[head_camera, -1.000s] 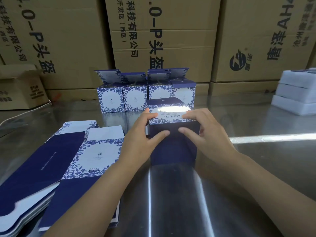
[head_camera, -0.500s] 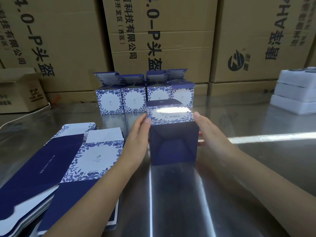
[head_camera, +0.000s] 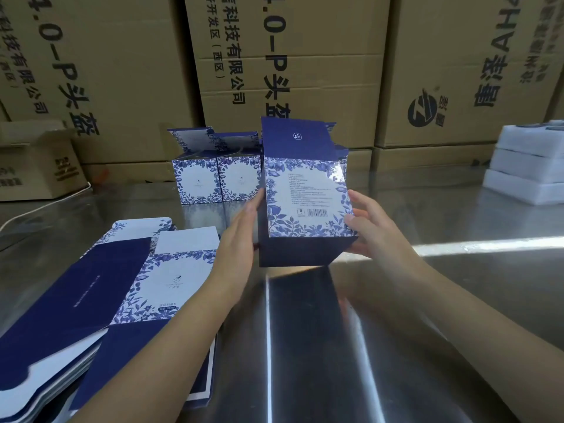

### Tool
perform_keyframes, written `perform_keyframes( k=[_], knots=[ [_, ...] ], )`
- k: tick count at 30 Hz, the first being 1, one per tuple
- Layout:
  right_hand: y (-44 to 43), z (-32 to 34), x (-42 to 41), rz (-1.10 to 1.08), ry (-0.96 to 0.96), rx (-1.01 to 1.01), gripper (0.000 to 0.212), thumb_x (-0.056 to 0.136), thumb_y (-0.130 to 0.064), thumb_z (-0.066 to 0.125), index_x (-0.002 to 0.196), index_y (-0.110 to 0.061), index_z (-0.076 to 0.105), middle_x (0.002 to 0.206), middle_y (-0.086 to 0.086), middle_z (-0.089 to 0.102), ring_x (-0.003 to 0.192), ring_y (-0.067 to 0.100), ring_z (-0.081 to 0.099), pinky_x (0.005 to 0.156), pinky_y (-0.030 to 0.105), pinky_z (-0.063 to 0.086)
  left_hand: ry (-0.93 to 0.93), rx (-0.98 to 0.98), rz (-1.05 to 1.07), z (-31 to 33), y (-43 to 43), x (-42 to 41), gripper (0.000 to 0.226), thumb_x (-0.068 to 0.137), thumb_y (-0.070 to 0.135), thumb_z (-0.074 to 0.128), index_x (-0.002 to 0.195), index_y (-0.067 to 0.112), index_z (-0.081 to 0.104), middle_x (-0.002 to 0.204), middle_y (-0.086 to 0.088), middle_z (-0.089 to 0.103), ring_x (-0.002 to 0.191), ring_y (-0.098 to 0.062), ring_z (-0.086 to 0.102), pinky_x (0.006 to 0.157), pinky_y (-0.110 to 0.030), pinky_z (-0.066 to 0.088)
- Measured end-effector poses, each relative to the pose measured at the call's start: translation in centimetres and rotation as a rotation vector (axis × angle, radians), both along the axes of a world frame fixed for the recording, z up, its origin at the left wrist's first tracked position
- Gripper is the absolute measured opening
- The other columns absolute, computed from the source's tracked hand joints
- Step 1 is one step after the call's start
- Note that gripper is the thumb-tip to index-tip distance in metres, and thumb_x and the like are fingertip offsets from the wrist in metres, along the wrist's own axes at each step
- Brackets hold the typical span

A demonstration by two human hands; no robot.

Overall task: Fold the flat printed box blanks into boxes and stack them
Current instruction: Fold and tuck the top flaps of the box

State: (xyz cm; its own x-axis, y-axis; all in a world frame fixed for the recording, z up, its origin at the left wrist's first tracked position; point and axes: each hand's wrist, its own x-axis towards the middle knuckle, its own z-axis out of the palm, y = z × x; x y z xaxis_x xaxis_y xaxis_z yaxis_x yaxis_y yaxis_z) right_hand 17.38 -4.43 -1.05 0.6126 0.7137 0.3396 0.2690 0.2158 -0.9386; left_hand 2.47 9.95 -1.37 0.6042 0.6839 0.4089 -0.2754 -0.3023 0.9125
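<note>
Cartons (head_camera: 122,71) of brown cardboard printed with black characters wall off the far side of a shiny steel counter (head_camera: 427,300). Over the middle of that counter a folded box (head_camera: 306,203) is held upright between both hands, its back panel of fine print and a barcode turned to the camera inside a blue leaf border. Its dark blue bottom tips into view, and its lid flap stands open above. Whether the lower edge touches the counter cannot be told.

The left grip (head_camera: 241,239) lies flat against the box's left wall, fingers straight and pressing. The right grip (head_camera: 372,230) clasps the lower right corner, with the thumb on the printed face and the fingers curled round the side.

Just behind the held box stands a row of finished boxes (head_camera: 218,178), also with their lids up. A stack of flat blanks (head_camera: 100,288) lies on the counter under the left forearm, fanned slightly. A small open carton (head_camera: 36,160) sits at the far left, and a pile of white foam pieces (head_camera: 528,166) at the far right.
</note>
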Motion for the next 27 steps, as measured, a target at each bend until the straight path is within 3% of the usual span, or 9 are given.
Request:
perform_keyframes(
  k=[4,7,11,13,16,18,22,25,27],
  knots=[
    [-0.1,0.3,0.2,0.004,0.015,-0.006,0.053,0.093,-0.003,0.042,0.137,-0.034,0.04,0.124,-0.007,0.06,0.1,0.007,0.065,0.079,0.026,0.053,0.009,-0.022,0.014,-0.1,0.5,-0.1,0.034,0.074,0.057,0.055,0.108,0.061,0.058,0.14,0.02,0.046,0.132,-0.001,0.039,0.11,-0.034,0.034],
    [-0.2,0.4,0.1,-0.031,0.001,-0.015,0.05,0.094,-0.007,0.043,0.124,-0.047,0.045,0.132,-0.009,0.053,0.109,0.007,0.06,0.088,0.031,0.05,0.102,-0.151,0.026,-0.6,0.7,0.2,0.065,0.051,0.071,0.067,0.112,0.061,0.049,0.116,0.035,0.052,0.118,0.004,0.049,0.106,-0.03,0.037],
    [-0.5,0.4,-0.1,-0.025,-0.044,-0.043,0.04,0.089,-0.044,0.057,0.127,-0.052,0.046,0.136,-0.018,0.048,0.119,0.004,0.054,0.103,0.037,0.044,0.139,-0.242,-0.041,-1.2,0.9,0.6,0.111,0.034,0.08,0.072,0.133,0.04,0.044,0.125,0.016,0.059,0.113,-0.006,0.058,0.107,-0.038,0.039],
    [-0.7,0.5,0.0,-0.022,-0.096,-0.068,0.06,0.073,-0.065,0.062,0.13,-0.053,0.046,0.13,-0.025,0.054,0.114,0.001,0.057,0.097,0.028,0.047,0.092,-0.21,-0.059,-1.2,0.8,0.6,0.105,0.043,0.073,0.077,0.136,0.038,0.044,0.122,0.017,0.062,0.108,-0.004,0.061,0.098,-0.033,0.047],
    [-0.9,1.0,-0.2,0.004,-0.128,-0.07,0.023,0.076,-0.065,0.06,0.098,-0.058,0.062,0.097,-0.026,0.069,0.088,0.0,0.067,0.075,0.021,0.056,-0.071,-0.174,-0.089,-0.7,0.8,0.3,0.08,0.058,0.051,0.074,0.132,0.035,0.049,0.105,0.022,0.069,0.089,0.002,0.066,0.065,-0.016,0.052],
    [-0.8,1.1,0.0,0.023,-0.127,-0.122,0.039,0.078,-0.069,0.054,0.103,-0.041,0.066,0.097,-0.015,0.071,0.089,0.005,0.067,0.079,0.03,0.058,-0.128,-0.171,-0.104,-0.5,0.9,0.2,0.066,0.064,0.045,0.07,0.127,0.036,0.05,0.105,0.017,0.07,0.092,-0.003,0.067,0.066,-0.017,0.053],
    [-0.7,0.6,-0.3,0.072,-0.123,-0.196,0.05,0.075,-0.076,0.051,0.106,-0.039,0.066,0.103,-0.013,0.072,0.097,0.007,0.067,0.081,0.032,0.056,-0.123,-0.209,-0.107,-0.5,0.8,0.0,0.029,0.077,0.038,0.065,0.105,0.031,0.068,0.101,0.011,0.072,0.086,-0.003,0.067,0.074,-0.026,0.049],
    [-0.7,0.5,0.0,0.103,-0.117,-0.219,0.06,0.07,-0.08,0.049,0.111,-0.039,0.065,0.106,-0.015,0.071,0.099,0.002,0.065,0.087,0.033,0.05,-0.135,-0.181,-0.124,-0.3,1.0,-0.1,0.038,0.076,0.037,0.071,0.113,0.028,0.067,0.109,0.009,0.071,0.095,-0.005,0.066,0.081,-0.026,0.05],
    [-0.7,0.6,0.2,0.153,-0.031,-0.249,0.085,0.058,-0.091,0.046,0.12,-0.034,0.063,0.114,-0.015,0.069,0.107,0.003,0.062,0.097,0.034,0.045,-0.16,-0.134,-0.158,-0.2,1.0,-0.2,0.041,0.078,0.031,0.069,0.118,0.029,0.063,0.116,0.009,0.068,0.106,-0.006,0.063,0.082,-0.019,0.051]
  ],
)
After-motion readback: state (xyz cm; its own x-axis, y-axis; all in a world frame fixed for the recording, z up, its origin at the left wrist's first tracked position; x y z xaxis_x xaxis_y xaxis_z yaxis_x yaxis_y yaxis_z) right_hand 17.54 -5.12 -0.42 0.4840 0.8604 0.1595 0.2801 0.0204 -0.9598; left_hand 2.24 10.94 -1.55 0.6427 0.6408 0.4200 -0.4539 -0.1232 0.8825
